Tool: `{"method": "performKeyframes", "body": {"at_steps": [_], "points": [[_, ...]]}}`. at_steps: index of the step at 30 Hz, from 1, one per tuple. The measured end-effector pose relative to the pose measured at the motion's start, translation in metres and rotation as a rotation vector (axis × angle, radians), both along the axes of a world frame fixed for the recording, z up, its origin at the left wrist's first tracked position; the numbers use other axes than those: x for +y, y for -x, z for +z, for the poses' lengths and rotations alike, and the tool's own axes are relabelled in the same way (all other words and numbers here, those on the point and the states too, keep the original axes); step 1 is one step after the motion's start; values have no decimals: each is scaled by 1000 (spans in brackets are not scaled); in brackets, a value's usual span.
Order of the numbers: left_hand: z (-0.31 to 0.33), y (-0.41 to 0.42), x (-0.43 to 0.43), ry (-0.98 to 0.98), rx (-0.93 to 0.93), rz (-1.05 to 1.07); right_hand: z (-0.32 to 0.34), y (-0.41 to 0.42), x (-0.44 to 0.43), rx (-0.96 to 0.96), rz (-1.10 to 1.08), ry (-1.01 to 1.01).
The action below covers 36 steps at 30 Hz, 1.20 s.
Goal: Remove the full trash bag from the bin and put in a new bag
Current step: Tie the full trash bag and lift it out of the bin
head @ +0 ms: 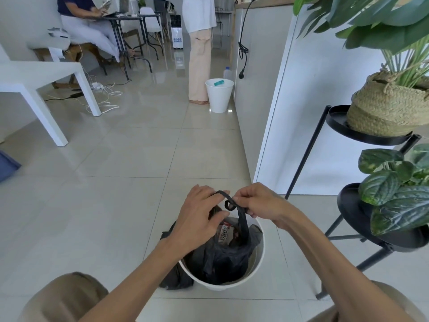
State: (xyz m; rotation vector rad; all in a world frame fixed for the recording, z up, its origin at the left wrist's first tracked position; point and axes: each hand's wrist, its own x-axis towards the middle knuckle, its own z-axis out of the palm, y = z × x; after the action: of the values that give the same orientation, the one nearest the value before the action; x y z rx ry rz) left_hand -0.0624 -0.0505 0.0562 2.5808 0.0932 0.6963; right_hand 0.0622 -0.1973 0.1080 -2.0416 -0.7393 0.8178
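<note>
Head view puts the white bin (260,263) nearest, on the tiled floor, with the full black trash bag (222,259) sitting inside it, packaging showing at its mouth. Straight above the bin, the bag's twisted handles (242,219) run almost vertically up to the hands. The left hand (199,219) grips one strand from the left and the right hand (257,201) pinches the other, a small loop between them. Both hands are equally close, so the lift likely goes straight up. Far beyond stands a second white bin (219,95).

Lived-in home/office rm: tiled floor (130,159), white table (34,73), potted plants (383,105)
</note>
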Motion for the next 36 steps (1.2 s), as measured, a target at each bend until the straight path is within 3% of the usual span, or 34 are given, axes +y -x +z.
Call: {"method": "performKeyframes", "body": {"at_steps": [9,15,19,24,28,30,36], "points": [[3,0,5,-32,25,-66,3,-2,-2,166,193,12],[-8,-4,4,-87,39,-58,1,-7,-2,87,155,21],[4,-3,8,-77,131,-104,3,-11,-9,7,134,-77],[42,6,18,447,432,-125,-1,-13,-16,-169,110,-51],[42,16,26,944,322,-162,-12,-8,-27,-355,36,34],[34,17,26,1175,207,-148,-19,-2,-32,-180,-97,-83],[32,-4,11,1786,-104,-91,-17,14,-10,605,-360,-722]]}}
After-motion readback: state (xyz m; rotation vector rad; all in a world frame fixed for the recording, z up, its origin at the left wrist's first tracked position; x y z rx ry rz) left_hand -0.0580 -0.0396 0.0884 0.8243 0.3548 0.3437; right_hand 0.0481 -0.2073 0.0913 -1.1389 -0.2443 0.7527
